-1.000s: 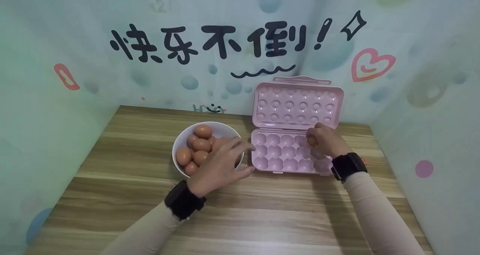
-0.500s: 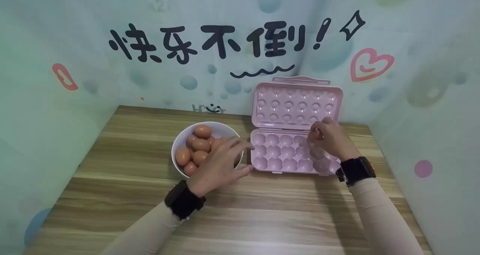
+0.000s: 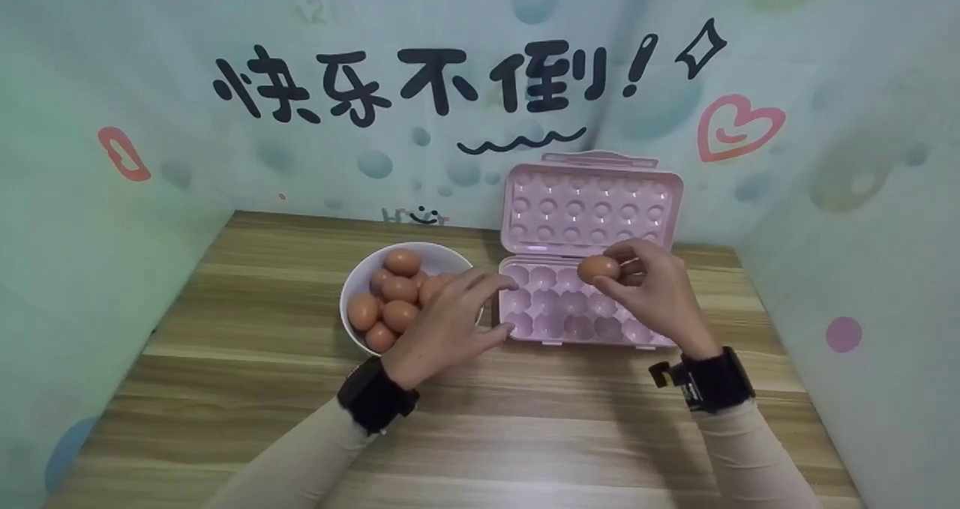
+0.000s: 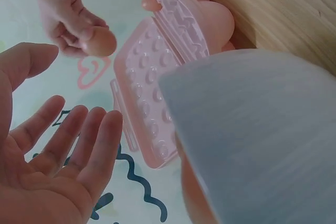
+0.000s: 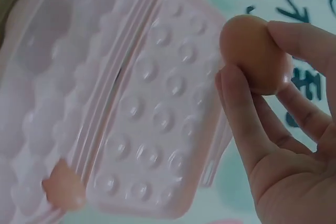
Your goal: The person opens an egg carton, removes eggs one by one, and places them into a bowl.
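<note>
My right hand point(image 3: 656, 288) pinches a brown egg point(image 3: 598, 269) between thumb and fingertips, over the back row of the pink egg carton point(image 3: 551, 342). In the right wrist view the held egg point(image 5: 254, 53) shows beside the dimpled lid point(image 5: 152, 108). One more egg point(image 5: 64, 186) sits in a back corner cup of the carton, hidden behind my right hand in the head view. My left hand point(image 3: 442, 329) is over the right side of a white bowl point(image 3: 346, 318) of brown eggs point(image 3: 400, 315). Its fingers are spread and hold nothing, as the left wrist view shows.
The carton's raised lid point(image 3: 592, 209) stands close to the printed back curtain point(image 3: 337, 172). Bowl and carton are side by side on a wood-grain table point(image 3: 495, 434). More curtain hangs at the left and right sides. Each wrist wears a black strapped device point(image 3: 375, 396).
My right hand has risen and drawn back from the carton's right back part, bringing the egg leftward into plain view. My left hand has stayed almost still over the bowl.
</note>
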`<action>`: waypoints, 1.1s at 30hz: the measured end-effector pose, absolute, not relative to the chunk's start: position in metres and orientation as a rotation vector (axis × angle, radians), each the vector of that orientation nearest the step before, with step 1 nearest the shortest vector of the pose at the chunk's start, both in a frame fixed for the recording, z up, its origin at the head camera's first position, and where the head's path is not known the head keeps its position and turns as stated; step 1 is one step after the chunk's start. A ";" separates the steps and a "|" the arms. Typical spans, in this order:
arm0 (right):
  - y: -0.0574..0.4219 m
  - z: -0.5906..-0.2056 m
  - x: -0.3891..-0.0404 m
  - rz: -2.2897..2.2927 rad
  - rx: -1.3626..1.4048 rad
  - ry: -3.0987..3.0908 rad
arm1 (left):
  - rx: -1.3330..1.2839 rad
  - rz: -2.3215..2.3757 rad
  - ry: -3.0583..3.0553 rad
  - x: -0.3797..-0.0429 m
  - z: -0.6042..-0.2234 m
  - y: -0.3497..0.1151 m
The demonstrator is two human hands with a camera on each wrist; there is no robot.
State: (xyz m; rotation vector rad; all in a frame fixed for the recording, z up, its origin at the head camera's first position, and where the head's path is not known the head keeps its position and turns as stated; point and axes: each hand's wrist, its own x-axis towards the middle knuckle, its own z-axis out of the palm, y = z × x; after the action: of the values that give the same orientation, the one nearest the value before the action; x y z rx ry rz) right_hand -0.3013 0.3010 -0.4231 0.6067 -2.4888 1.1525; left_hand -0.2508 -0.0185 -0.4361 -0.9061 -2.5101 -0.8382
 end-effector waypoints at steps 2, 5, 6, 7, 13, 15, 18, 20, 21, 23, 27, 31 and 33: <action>0.291 -0.422 -0.292 1.280 0.602 -2.466 | -0.915 -0.860 -2.520 -0.250 -0.434 -0.017; 0.276 -0.425 -0.277 1.421 0.608 -2.457 | -0.941 -0.897 -2.524 -0.248 -0.432 -0.014; 0.272 -0.426 -0.273 1.450 0.614 -2.459 | -0.951 -0.913 -2.517 -0.248 -0.432 -0.013; 0.268 -0.428 -0.269 1.466 0.620 -2.464 | -0.961 -0.926 -2.510 -0.248 -0.431 -0.012; 0.247 -0.436 -0.253 1.542 0.651 -2.466 | -1.026 -0.940 -2.443 -0.248 -0.433 -0.008; 0.242 -0.437 -0.250 1.582 0.655 -2.463 | -1.048 -0.930 -2.413 -0.248 -0.434 -0.007; 0.237 -0.439 -0.248 1.639 0.661 -2.465 | -1.065 -0.916 -2.376 -0.247 -0.436 -0.005; 0.234 -0.440 -0.247 1.667 0.670 -2.465 | -1.063 -0.911 -2.367 -0.247 -0.437 -0.004; 0.232 -0.440 -0.247 1.673 0.675 -2.465 | -1.062 -0.911 -2.365 -0.246 -0.437 -0.004; 0.230 -0.441 -0.246 1.687 0.692 -2.460 | -1.057 -0.906 -2.367 -0.246 -0.437 -0.003; 0.228 -0.442 -0.246 1.688 0.737 -2.459 | -1.065 -0.900 -2.383 -0.247 -0.436 -0.004; 0.229 -0.440 -0.246 1.676 0.764 -2.477 | -1.062 -0.879 -2.418 -0.249 -0.433 -0.009; 0.231 -0.439 -0.245 1.664 0.753 -2.485 | -1.044 -0.869 -2.431 -0.252 -0.431 -0.015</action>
State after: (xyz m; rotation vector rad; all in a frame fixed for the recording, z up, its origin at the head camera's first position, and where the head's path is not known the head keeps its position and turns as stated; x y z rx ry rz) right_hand -0.2455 0.2311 -0.4385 0.7530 -2.4855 1.6643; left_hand -0.2515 -0.0154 -0.4308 -1.0436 -2.4305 -0.8691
